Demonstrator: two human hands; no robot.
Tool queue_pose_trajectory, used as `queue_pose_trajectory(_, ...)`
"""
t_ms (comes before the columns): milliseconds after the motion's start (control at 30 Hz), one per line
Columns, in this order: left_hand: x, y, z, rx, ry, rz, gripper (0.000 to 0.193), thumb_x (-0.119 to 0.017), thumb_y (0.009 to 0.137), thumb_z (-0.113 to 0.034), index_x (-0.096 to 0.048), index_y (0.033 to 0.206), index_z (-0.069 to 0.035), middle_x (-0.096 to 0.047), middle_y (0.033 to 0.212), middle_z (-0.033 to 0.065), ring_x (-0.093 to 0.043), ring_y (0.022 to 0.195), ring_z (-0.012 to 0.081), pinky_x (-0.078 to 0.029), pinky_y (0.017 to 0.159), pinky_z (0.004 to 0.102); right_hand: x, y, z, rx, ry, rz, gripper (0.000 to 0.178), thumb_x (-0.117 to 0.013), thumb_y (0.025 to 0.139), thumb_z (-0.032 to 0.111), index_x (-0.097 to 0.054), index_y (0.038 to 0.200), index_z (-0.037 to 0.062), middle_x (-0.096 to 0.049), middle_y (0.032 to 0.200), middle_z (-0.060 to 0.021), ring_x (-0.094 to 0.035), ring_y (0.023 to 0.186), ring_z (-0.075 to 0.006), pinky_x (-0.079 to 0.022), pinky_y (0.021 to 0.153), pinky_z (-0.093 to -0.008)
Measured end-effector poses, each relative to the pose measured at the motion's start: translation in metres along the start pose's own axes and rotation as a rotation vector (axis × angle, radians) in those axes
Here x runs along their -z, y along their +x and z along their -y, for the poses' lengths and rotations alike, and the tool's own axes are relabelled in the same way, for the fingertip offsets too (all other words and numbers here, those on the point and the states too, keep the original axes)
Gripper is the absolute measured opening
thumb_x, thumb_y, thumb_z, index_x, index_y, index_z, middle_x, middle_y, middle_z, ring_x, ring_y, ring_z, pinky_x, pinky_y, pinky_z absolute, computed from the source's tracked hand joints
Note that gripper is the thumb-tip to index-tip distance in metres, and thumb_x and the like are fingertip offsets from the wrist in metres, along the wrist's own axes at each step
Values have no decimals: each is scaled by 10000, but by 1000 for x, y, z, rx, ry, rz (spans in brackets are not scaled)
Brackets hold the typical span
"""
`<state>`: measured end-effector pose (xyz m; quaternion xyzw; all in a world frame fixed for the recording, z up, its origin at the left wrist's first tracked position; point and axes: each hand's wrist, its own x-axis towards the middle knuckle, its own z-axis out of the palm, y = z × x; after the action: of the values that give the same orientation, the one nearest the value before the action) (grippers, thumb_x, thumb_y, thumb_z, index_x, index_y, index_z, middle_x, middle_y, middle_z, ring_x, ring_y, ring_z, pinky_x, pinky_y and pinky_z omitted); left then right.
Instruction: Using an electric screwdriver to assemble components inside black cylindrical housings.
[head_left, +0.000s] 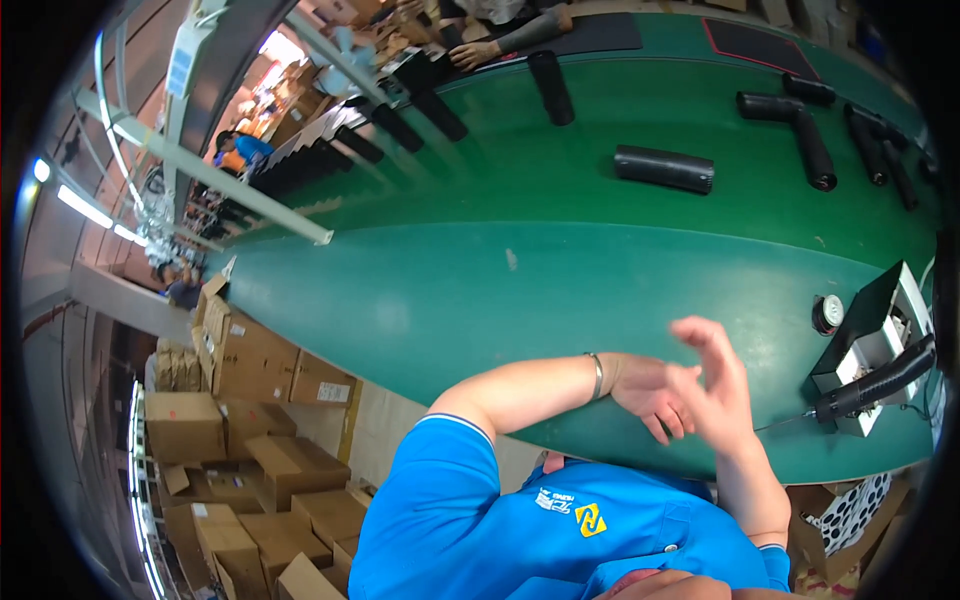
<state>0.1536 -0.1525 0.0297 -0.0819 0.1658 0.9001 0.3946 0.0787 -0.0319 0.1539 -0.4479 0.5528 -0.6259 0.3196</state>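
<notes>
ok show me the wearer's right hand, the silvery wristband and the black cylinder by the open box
Right hand (724,395): head view, middle of the hand
Silvery wristband (599,376): head view, its outer face
Black cylinder (872,386): head view, middle of its long side

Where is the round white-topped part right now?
In the head view, the round part sits toward the right of the green tabletop, just left of the open black box.
</notes>
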Motion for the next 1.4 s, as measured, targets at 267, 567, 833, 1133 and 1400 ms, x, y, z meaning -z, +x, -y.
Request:
queue_pose_trajectory(267,-30,69,-6,222,116,126,428,-455,895,-391,-416,1209,-103,-552,1024,148,-575,910,251,-477,789,392,4,-34,73,499,142,991,299,-547,828,251,-515,999,8,-500,753,-94,-511,646,-250,-429,600,-322)
queue_pose_trajectory(567,-30,82,-3,263,139,193,411,-486,895,-328,-397,1221,-95,-545,1047,125,-572,904,231,-470,797,360,-7,-38,74,370,229,786,197,-558,797,194,-519,916,42,-478,923,-132,-503,811,-266,-466,695,-340)
queue_pose_trajectory(833,-30,79,1,240,143,171,400,-493,896,-285,-390,1225,-83,-547,1048,110,-566,907,217,-458,810,331,-58,-34,50,1138,-1024,179,247,-456,805,229,-512,919,17,-295,1324,-221,-381,1142,-390,-389,917,-426)
queue_pose_trajectory(1133,-28,-21,15,115,370,-217,392,-518,887,-219,-401,1232,-73,-530,1077,72,-539,936,157,-432,845,275,-114,-30,83,987,-654,188,189,-473,764,207,-555,751,37,-442,1087,-212,-482,848,-321,-453,691,-393)
queue_pose_trajectory(1400,-117,-136,2,187,760,-608,478,-590,840,-235,-406,1228,-27,-500,1080,102,-506,966,140,-426,859,255,-129,-35,97,669,-610,657,140,-474,749,188,-532,734,62,-480,881,-126,-472,691,-241,-432,540,-320)
